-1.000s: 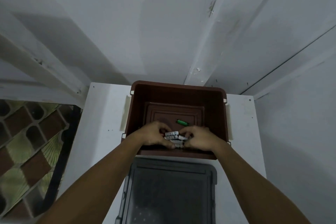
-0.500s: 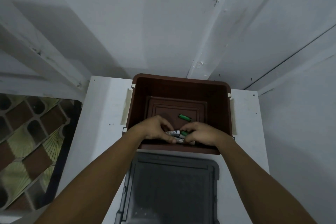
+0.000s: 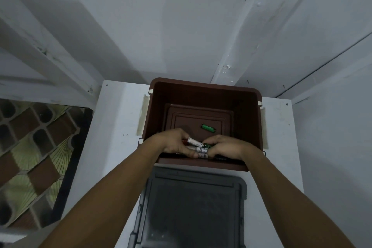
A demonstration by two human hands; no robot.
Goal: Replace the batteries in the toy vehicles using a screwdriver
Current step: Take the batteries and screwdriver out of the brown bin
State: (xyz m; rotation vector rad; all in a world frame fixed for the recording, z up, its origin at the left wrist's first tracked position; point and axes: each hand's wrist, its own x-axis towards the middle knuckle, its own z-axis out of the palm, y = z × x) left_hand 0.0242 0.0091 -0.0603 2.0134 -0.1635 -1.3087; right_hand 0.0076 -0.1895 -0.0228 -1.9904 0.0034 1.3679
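Both my hands reach into a brown plastic bin (image 3: pixel 249 119) on a white table. My left hand (image 3: pixel 173 143) and my right hand (image 3: pixel 225 146) curl round a bundle of white-labelled batteries (image 3: pixel 198 147) between them, near the bin's front wall. The top battery of the bundle sticks out to the upper left. A single green battery (image 3: pixel 208 127) lies loose on the bin floor behind my hands. No toy vehicle or screwdriver is in view.
A dark grey lidded box (image 3: pixel 193 207) sits on the white table (image 3: pixel 116 127) just in front of the bin. White walls rise behind and to the right. A patterned tile floor (image 3: pixel 30 147) lies to the left, below the table edge.
My hands have gathered the batteries closer together, and the top battery now tilts up to the left. The camera has tipped slightly, so the bin sits a little higher in view.
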